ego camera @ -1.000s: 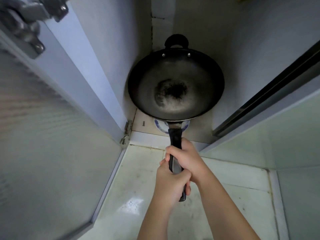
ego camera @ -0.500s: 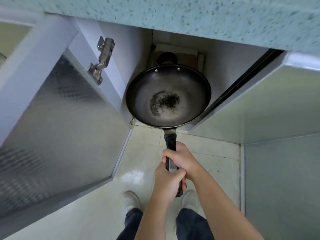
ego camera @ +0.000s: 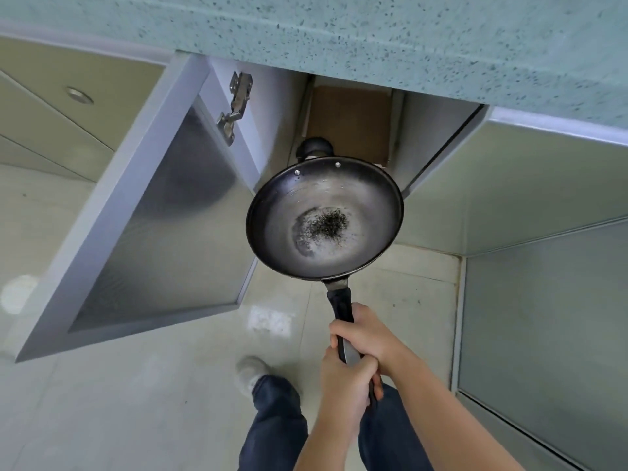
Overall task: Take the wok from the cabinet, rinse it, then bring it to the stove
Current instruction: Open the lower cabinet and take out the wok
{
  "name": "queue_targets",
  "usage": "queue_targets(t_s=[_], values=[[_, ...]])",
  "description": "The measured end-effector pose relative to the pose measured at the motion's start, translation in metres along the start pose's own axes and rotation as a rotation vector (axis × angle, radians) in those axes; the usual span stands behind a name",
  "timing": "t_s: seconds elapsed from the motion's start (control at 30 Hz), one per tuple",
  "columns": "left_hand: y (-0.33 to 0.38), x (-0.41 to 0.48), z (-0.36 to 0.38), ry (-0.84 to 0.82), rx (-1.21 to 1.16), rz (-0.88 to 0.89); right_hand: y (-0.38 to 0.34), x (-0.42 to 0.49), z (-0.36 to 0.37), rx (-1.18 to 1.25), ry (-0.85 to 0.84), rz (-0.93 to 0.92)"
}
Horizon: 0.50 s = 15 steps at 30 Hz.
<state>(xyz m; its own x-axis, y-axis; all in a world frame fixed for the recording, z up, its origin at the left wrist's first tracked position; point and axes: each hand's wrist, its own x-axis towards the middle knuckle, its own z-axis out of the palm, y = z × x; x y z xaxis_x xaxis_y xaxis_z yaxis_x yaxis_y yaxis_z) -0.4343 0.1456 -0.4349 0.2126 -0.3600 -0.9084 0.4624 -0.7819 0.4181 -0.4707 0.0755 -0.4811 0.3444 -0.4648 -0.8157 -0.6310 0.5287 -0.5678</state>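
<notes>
home kitchen: speckled countertop [ego camera: 373, 35], open base cabinet [ego camera: 346, 124] (hinged door [ego camera: 142, 232]), tiled floor [ego camera: 153, 402]

The wok [ego camera: 324, 219] has come out of the cabinet [ego camera: 346, 120]: a second ago it sat deep inside, over a blue-and-white dish on the cabinet bottom, and now it hangs in front of the opening, above the floor [ego camera: 170, 385], with only its small far handle [ego camera: 314, 147] still at the opening. The right hand [ego camera: 370, 338] and the left hand [ego camera: 346, 382] have drawn back toward the person and a little to the right. The view has risen too, so the speckled tabletop [ego camera: 339, 35] edge, the whole open left door [ego camera: 153, 232], the person's legs [ego camera: 278, 419] and a shoe [ego camera: 249, 372] now show.
</notes>
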Motion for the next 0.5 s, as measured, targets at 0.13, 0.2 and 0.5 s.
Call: queue_targets(t_s=[0.13,0.2,0.5], values=[[-0.019,-0.016,-0.008,-0.015,0.035,-0.020,0.014,-0.020,0.012,-0.011,0.016,0.016],[-0.032,-0.025,-0.016,-0.032,0.074,-0.026,0.023,-0.032,0.021,-0.032,0.047,0.033],[-0.080,-0.084,-0.076,-0.145,0.276,-0.031,0.059,-0.107,0.089,0.166,0.178,0.013]])
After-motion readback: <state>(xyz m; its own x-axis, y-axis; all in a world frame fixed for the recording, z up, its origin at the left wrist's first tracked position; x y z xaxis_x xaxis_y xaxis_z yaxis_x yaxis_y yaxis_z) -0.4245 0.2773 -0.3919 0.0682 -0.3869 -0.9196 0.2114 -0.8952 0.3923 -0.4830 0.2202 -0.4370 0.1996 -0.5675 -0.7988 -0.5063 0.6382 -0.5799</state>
